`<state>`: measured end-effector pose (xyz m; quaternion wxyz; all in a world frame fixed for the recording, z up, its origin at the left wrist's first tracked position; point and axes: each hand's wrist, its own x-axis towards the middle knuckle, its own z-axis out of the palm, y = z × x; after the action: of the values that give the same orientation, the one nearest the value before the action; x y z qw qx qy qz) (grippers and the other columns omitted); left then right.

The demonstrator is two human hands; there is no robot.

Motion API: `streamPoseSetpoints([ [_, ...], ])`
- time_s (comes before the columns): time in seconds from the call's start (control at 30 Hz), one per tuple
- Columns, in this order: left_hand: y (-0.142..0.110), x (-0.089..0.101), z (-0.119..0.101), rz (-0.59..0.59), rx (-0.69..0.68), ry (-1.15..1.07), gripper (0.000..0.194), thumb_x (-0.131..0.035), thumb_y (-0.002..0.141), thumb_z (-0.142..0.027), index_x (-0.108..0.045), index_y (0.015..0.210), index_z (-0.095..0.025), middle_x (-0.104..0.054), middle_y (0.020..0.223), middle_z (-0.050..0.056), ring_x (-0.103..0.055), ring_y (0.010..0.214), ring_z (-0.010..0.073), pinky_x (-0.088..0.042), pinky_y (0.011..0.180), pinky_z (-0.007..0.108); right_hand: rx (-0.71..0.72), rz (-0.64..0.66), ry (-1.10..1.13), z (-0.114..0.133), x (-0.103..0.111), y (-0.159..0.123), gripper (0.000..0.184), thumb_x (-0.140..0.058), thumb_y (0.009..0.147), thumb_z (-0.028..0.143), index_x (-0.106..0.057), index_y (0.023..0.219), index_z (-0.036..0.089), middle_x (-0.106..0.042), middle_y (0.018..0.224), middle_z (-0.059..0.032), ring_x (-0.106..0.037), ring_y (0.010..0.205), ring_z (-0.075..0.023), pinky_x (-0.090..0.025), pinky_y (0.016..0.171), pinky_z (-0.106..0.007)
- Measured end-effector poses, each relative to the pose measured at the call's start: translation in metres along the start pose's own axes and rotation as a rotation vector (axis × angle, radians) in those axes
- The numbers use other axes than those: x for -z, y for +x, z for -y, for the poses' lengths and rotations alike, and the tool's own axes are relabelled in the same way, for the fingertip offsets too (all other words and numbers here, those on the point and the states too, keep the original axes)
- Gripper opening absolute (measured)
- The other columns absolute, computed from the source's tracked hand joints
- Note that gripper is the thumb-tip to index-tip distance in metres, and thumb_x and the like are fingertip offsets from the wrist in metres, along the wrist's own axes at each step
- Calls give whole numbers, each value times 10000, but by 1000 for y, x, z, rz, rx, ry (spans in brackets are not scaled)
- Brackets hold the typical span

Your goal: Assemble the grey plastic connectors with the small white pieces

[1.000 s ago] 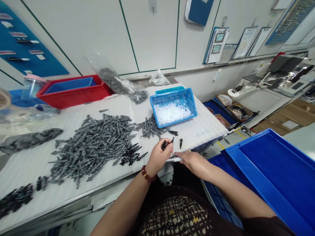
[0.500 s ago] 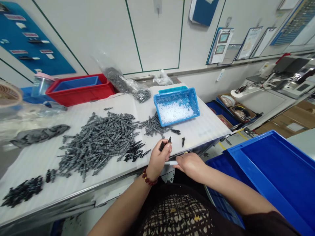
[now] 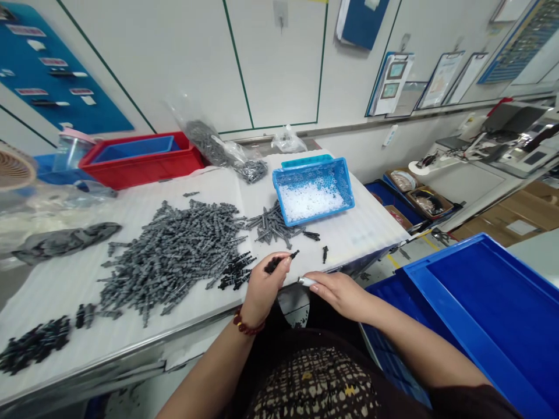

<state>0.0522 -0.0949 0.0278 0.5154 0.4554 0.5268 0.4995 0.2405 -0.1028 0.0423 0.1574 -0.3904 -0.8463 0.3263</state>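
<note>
While our left hand (image 3: 263,288) was curled around a small bunch of black parts (image 3: 274,265), our right hand (image 3: 340,294) was closed on a white tube (image 3: 308,281), so neither grip was free. One part (image 3: 294,254) stuck out past the left thumb and forefinger, its long axis slanting away from our body and towards the right. The tube lay almost crosswise, its greyish end poking out of the right fingers and facing the left hand. That end sat nearer our body than the part's tip and slightly to its right; the two were close but apart, and their axes did not line up. We could not tell how many parts the left palm hid. From the right grip, a lone part (image 3: 325,254) lay just ahead on the table (image 3: 364,230), its length running roughly away from us, and the right hand was the nearer one to it. A few more (image 3: 311,235) lay farther out, ahead of the gap between our hands. Immediately left of the left grip we had a black cluster (image 3: 236,270), with the big grey pile (image 3: 170,256) beyond it. Straight ahead of both grips, well apart, stood a blue bin (image 3: 321,217) of white rings (image 3: 309,199).
</note>
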Motion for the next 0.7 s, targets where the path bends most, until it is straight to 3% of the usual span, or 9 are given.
streamPoseSetpoints([
  [0.1, -7, 15, -6, 87, -31, 198, 299, -593, 757, -386, -644, 933, -149, -590, 643, 1, -418, 436, 72, -333, 403, 191, 2, -26, 125, -3, 9, -5, 266, -315, 956, 306, -550, 956, 182, -620, 821, -22, -561, 738, -136, -401, 674, -227],
  [0.2, -16, 22, -11, 133, -59, 329, 262, -607, 748, -360, -666, 922, -173, -635, 686, 12, -468, 455, 93, -380, 431, 207, 3, -48, 151, -2, 15, -7, 254, -309, 950, 283, -531, 884, 179, -583, 768, -11, -526, 700, -127, -391, 660, -228],
  [0.33, -24, 20, -14, 120, -148, 423, 179, -628, 736, -355, -662, 805, -193, -658, 730, 8, -519, 481, 109, -429, 473, 221, -12, -59, 87, 0, 17, -8, 234, -334, 935, 277, -535, 863, 181, -590, 782, -21, -524, 702, -134, -376, 650, -230],
  [0.53, -30, 17, -17, 132, -291, 507, 188, -550, 816, -343, -671, 858, -207, -677, 725, 13, -536, 462, 109, -471, 536, 239, -8, -61, -14, 0, 17, -8, 198, -380, 903, 248, -509, 766, 188, -523, 666, 12, -455, 591, -114, -315, 566, -210],
  [0.7, -33, 18, -17, 173, -393, 621, 152, -554, 820, -318, -669, 852, -224, -692, 745, 21, -632, 640, 161, -512, 650, 262, -1, -50, -103, 3, 17, -8, 197, -404, 871, 215, -505, 705, 186, -514, 625, 17, -423, 560, -111, -265, 540, -217],
])
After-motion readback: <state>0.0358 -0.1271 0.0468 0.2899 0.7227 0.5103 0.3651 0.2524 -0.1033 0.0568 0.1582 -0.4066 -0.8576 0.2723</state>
